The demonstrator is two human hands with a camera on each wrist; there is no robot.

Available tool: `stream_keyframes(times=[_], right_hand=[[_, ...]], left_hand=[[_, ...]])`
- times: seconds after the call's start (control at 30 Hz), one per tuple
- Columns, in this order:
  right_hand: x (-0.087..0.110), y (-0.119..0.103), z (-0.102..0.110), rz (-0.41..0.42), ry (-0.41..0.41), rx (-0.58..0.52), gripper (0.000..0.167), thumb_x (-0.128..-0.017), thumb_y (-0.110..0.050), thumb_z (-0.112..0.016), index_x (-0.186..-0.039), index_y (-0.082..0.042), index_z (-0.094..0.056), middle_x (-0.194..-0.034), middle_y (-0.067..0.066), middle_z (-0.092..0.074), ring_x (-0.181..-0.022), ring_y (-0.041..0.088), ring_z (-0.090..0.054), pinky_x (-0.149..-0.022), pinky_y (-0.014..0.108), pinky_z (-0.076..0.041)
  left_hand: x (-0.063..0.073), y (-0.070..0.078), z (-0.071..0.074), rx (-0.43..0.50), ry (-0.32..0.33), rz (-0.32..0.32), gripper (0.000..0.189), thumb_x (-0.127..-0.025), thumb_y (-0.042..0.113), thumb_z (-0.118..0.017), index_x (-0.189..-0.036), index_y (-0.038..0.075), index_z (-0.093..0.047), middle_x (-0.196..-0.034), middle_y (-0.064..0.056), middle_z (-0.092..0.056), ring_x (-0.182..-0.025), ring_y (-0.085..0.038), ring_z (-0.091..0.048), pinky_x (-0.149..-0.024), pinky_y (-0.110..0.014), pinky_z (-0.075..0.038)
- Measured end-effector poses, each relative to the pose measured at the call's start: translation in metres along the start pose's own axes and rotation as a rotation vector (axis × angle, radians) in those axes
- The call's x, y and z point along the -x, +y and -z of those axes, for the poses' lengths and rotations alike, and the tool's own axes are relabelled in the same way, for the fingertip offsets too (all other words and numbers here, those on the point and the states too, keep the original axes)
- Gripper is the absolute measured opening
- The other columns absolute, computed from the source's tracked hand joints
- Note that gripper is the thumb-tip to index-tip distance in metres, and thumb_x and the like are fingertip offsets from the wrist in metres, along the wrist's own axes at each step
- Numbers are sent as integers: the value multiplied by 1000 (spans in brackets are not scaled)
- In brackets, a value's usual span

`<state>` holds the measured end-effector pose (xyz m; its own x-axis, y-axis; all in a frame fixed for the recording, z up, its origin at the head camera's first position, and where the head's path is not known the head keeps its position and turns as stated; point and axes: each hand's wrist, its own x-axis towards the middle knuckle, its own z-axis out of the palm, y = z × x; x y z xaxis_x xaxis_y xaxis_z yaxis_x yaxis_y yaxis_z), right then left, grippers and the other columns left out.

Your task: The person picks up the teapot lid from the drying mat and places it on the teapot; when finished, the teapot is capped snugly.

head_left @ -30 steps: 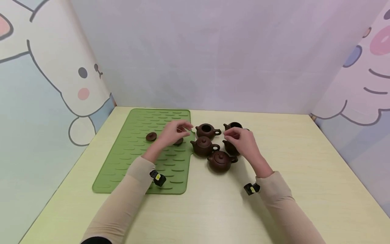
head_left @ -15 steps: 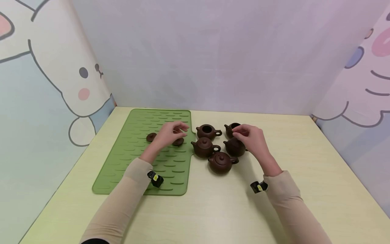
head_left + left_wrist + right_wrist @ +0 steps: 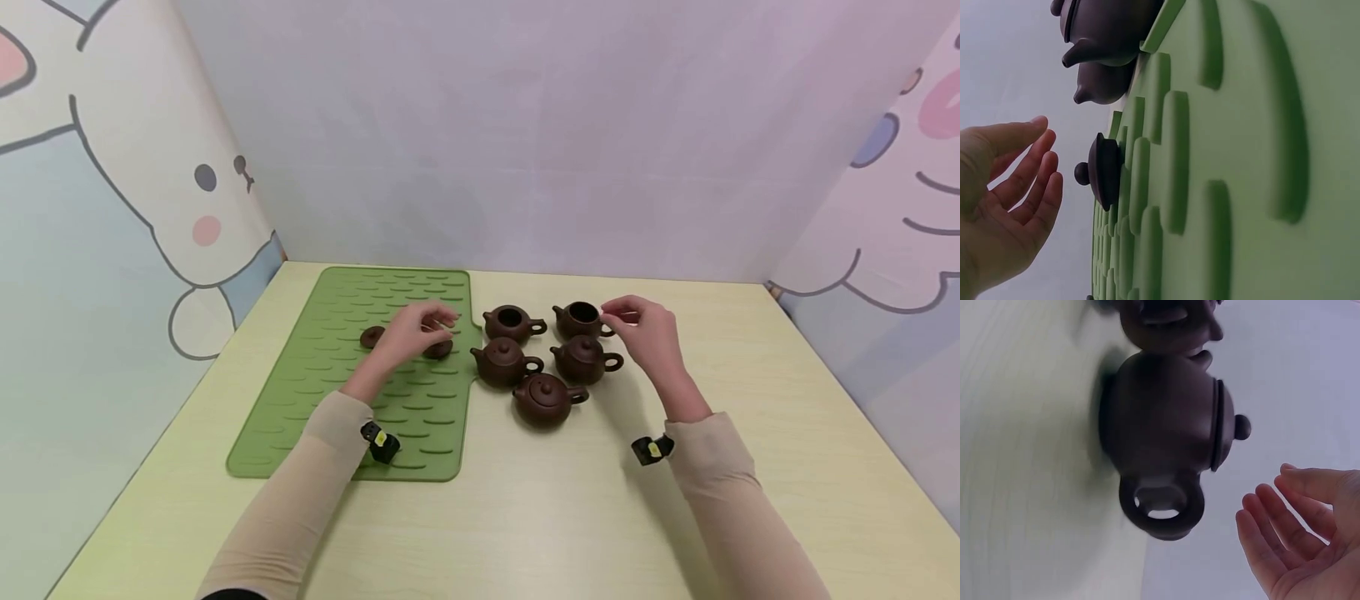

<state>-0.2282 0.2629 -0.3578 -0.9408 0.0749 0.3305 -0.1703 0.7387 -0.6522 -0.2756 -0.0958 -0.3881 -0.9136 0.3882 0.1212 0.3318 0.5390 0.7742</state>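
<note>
Grip was empty on both sides: left hand (image 3: 412, 329) and right hand (image 3: 648, 329) had loosely bent fingers, thumbs near the index tips, nothing pinched. Left hung over the green mat (image 3: 435, 437), left of frame centre, beside the right lid (image 3: 440, 351); the left wrist view showed a gap to its knob. Left lid (image 3: 370, 337) lay farther left on the mat, partly hidden by that hand. Right hovered at the right end of the teapot cluster, fingertips by the handle of one lidless teapot (image 3: 580, 321); couldn't tell if they touched. Other lidless teapot (image 3: 506, 320) was at the cluster's upper left; left lidded teapot (image 3: 499, 362), right lidded teapot (image 3: 582, 362) and front lidded teapot (image 3: 543, 403) sat lower in frame. Risks, my read: tight packing was the main one, since a nudge on one pot could have knocked spouts and handles together. Right lidded teapot's handle stuck out below the right hand, so a low sweep leftward could have snagged it. Left side: small round knob, so an off-centre pinch might have slipped and skidded the lid across the ribs. Dropping the left wrist could have dragged the left lid.
</note>
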Motion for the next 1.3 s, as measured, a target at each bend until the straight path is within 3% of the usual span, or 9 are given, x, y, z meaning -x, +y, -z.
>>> stream_keyframes(times=[0.17, 0.4, 0.63, 0.73, 0.87, 1.1, 1.3], right_hand=[[-3, 12, 3, -66, -32, -18, 28, -96, -15, -66, -119, 1, -68, -123, 23, -68, -115, 41, -66, -93, 53, -55], [-7, 26, 0, -155, -144, -49, 40, -99, -20, -62, -132, 3, -58, -138, 28, -57, -129, 44, -55, -104, 55, -48], [-14, 37, -6, -188, -162, -68, 40, -99, -19, -60, -132, 3, -58, -132, 27, -60, -128, 42, -56, -105, 53, -47], [-19, 39, -8, -184, -157, -27, 37, -98, -19, -62, -129, 2, -61, -123, 26, -64, -121, 41, -60, -94, 45, -52], [-23, 43, -12, -187, -160, 11, 32, -96, -17, -65, -122, 2, -66, -116, 25, -68, -112, 39, -63, -83, 34, -48], [-27, 45, -16, -179, -160, 2, 27, -95, -17, -67, -115, 1, -72, -114, 23, -72, -108, 37, -67, -93, 45, -51], [-28, 46, -19, -147, -152, 15, 26, -94, -16, -69, -114, 0, -73, -112, 22, -73, -105, 37, -69, -93, 47, -53]], left_hand=[[0, -4, -1, -23, 1, 2, 31, -95, 7, -65, -126, 1, -64, -122, -16, -68, -108, -31, -65, -93, -42, -56], [1, -8, -2, -9, -16, 93, 36, -95, 10, -68, -129, 1, -62, -132, -19, -63, -120, -36, -61, -101, -48, -52], [2, -12, -4, -19, -1, 174, 29, -95, 6, -66, -124, 2, -65, -127, -19, -65, -116, -34, -63, -94, -44, -56], [1, -13, -4, -32, 15, 205, 26, -94, 6, -67, -120, 3, -67, -123, -19, -66, -112, -32, -65, -91, -42, -56], [0, -11, -5, -38, 27, 230, 24, -94, 7, -67, -118, 3, -68, -119, -18, -68, -109, -31, -66, -90, -41, -56], [-1, -10, -4, -41, 49, 229, 22, -94, 8, -67, -115, 3, -70, -115, -18, -71, -106, -30, -67, -91, -40, -56], [-6, -1, 0, -27, 100, 231, 21, -95, 10, -67, -115, 6, -70, -114, -15, -71, -106, -29, -67, -93, -41, -56]])
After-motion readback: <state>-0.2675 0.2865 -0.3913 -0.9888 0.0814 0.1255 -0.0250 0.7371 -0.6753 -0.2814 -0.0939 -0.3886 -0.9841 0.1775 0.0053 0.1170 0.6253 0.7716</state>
